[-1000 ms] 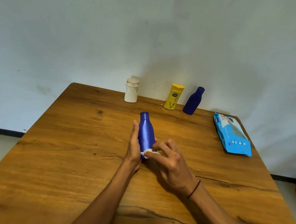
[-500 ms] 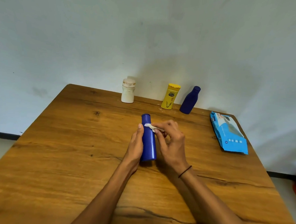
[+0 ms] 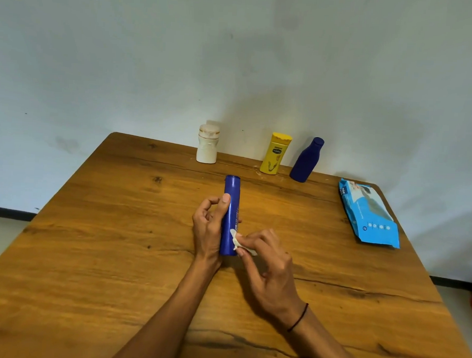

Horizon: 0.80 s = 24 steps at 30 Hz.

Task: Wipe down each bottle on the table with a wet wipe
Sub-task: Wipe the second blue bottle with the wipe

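- Gripping the blue bottle point(image 3: 230, 217) in our left hand point(image 3: 209, 229), thumb laid along its side and fingers curled behind, we hold it upright over the middle of the wooden table point(image 3: 94, 253).
- Our right hand point(image 3: 268, 265) pinches a small crumpled wet wipe point(image 3: 237, 240) against the lower body, just right of that hold.
- Risk one: the wet plastic may turn slick, so a firm rub could twist the bottle out of our thumb's hold.
- Risk two: the wipe is bunched small, so we could easily leave patches untouched, above all under the holding fingers.
- Beyond the grip, by the wall, stand a white bottle point(image 3: 208, 144), a yellow bottle point(image 3: 275, 153) and a dark blue bottle point(image 3: 306, 160); we can't judge whether any is already wiped.
- Far right of the grip lies the blue wipes pack point(image 3: 369, 216).
- Hidden: the bottle's far side, our left fingertips behind it, and whether its base touches the tabletop.
- Label print on the bottle is too small to read.
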Each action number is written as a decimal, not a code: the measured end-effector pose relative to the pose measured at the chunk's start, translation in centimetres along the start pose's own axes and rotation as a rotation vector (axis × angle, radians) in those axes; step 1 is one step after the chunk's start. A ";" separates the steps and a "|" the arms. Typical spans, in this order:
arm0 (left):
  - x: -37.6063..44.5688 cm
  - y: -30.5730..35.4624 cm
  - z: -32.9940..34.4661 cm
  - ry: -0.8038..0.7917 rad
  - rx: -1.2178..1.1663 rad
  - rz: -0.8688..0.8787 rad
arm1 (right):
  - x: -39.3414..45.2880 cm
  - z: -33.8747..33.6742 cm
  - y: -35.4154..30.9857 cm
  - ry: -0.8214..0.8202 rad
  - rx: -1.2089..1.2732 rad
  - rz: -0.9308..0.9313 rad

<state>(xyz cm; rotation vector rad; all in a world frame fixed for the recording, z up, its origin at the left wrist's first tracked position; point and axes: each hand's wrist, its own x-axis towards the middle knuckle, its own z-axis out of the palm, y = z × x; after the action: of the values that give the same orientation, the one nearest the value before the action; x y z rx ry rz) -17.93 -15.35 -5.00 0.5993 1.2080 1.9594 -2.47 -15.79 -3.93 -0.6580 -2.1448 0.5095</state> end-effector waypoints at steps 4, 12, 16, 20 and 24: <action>0.0 -0.5 -0.2 -0.132 -0.044 0.012 | 1.6 -0.1 -0.1 0.063 -0.024 -0.030; 0.2 -1.0 0.3 -0.179 -0.188 -0.287 | 6.4 -0.1 1.0 0.069 -0.187 0.001; 0.3 -0.9 0.5 -0.132 -0.003 -0.286 | 7.2 0.2 1.4 0.125 -0.172 0.083; 0.5 -1.1 0.7 -0.077 0.108 -0.170 | 6.9 0.0 1.5 0.134 -0.104 0.135; 1.0 -0.6 0.3 -0.090 -0.002 -0.115 | 4.6 -0.4 1.3 0.014 -0.096 0.032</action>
<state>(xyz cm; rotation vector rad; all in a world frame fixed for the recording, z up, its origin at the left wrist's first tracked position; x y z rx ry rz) -18.07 -14.24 -5.42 0.5975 1.1597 1.8178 -4.24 -11.88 -1.71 -0.7478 -2.1595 0.4192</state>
